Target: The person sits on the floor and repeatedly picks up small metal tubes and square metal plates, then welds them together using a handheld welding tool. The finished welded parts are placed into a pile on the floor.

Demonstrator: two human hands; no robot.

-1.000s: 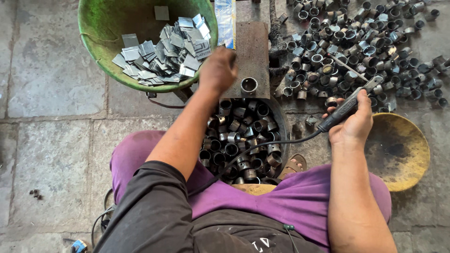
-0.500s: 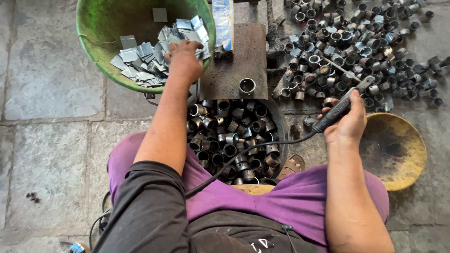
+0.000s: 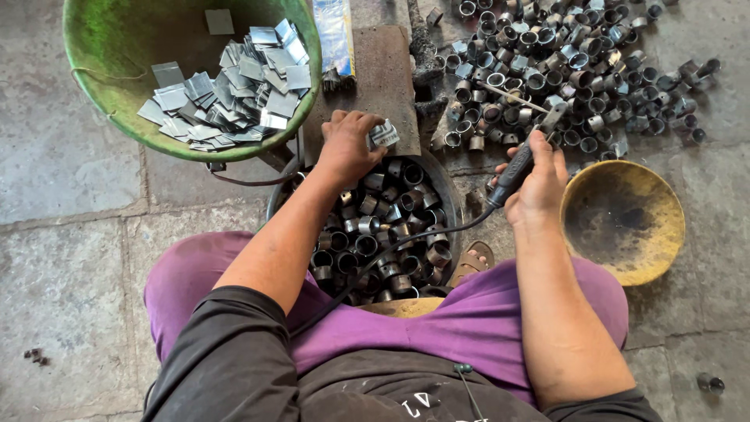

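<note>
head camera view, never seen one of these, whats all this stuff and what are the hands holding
The camera sits on the person's head and looks down, so the arms at the bottom are their own. They sit on a stone floor. The left hand holds small flat metal pieces above a dark block. The right hand grips a corded black tool. A green basin holds cut metal squares. A dark pan between the knees holds short metal rings; more loose rings lie on the floor, beside a yellowish bowl.

A floor-level metal workshop is showing here. Steel rings (image 3: 562, 70) are lying heaped upper right; cut metal plates (image 3: 234, 86) are filling a green basin (image 3: 117, 47) upper left.
</note>
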